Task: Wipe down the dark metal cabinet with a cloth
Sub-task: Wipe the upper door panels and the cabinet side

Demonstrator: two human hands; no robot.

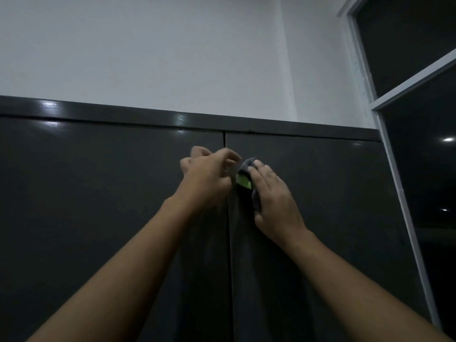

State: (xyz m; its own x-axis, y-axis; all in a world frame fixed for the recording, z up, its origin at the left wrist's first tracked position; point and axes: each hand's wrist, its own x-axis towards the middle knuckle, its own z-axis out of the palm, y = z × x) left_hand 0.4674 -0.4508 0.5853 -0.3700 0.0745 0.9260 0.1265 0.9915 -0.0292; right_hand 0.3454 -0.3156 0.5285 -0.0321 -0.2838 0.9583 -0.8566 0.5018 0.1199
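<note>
Head view: right hand (274, 196) lies flat, fingers (262, 169) straight and together, pressing a grey-and-green cloth (247, 166) onto the dark metal cabinet (98, 193), on its right door just beside the centre seam, near the top. Left hand (207, 176) sits at the seam beside the cloth, fingers curled; I cannot tell whether they pinch it.

cabinet (98, 218): no lettering, label or number to read, only glints of light on the dark doors
cloth (248, 164): grey, with a green patch (243, 182) showing; nothing legible on it
window (407, 45): dark glass, pale frame, with no sign or mark
</note>
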